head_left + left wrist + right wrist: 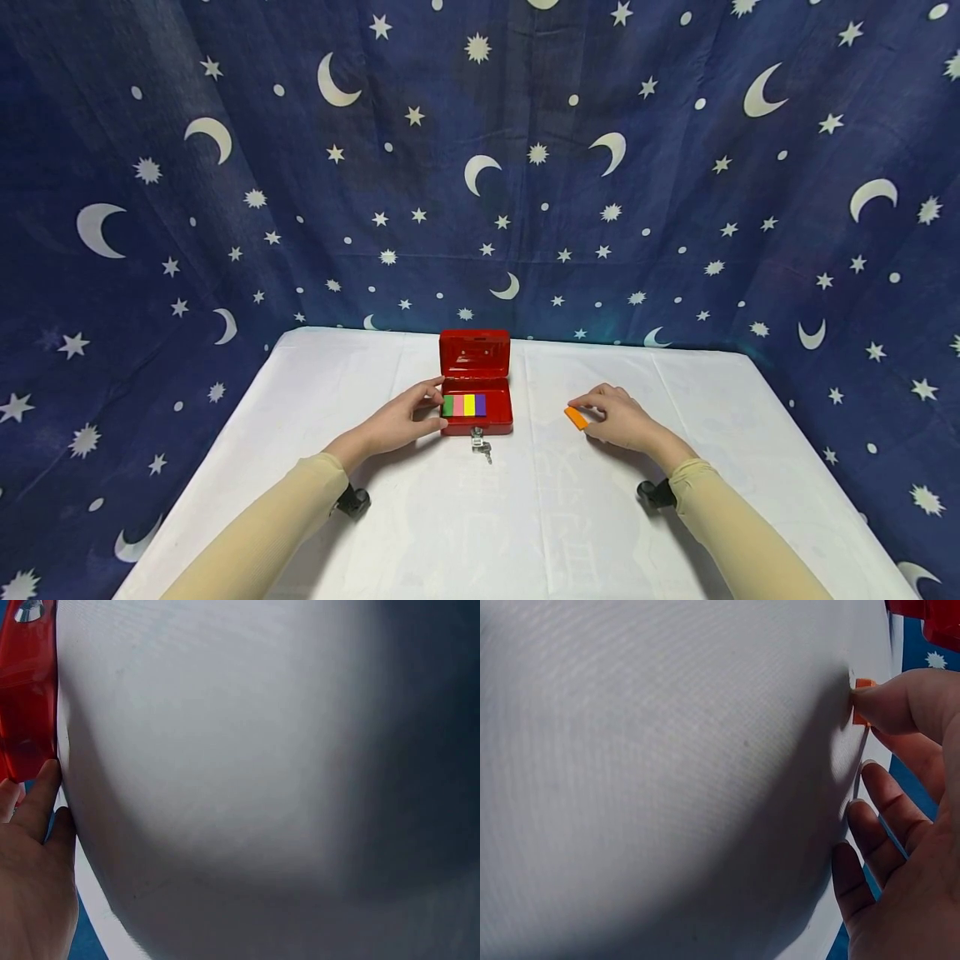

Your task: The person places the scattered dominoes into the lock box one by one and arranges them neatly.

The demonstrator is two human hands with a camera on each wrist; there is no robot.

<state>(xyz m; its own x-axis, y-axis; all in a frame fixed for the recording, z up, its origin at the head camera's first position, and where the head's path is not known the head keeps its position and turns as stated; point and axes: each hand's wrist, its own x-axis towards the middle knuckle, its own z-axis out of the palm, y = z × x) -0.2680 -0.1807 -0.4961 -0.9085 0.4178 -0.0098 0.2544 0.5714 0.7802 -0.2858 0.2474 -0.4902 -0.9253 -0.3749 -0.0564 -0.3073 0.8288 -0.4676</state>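
Note:
A small red cash box [498, 408] stands with its lid [475, 354] raised. Along its left part, green, pink, yellow [469, 405] and purple blocks lie side by side. My left hand [405, 417] holds the box by its left end, thumb near the front corner and a finger near the back corner. In the left wrist view, fingertips touch the red wall. To the right of the box, my right hand [618, 418] pinches an orange block [575, 417] low over the table, its thumb [889, 705] against the block.
A lock with keys [480, 446] hangs at the front of the box. White cloth covers the table [480, 525]. Behind it hangs a dark blue curtain [442, 167] with moons and stars. Dark wrist cameras [354, 502] sit under both sleeves.

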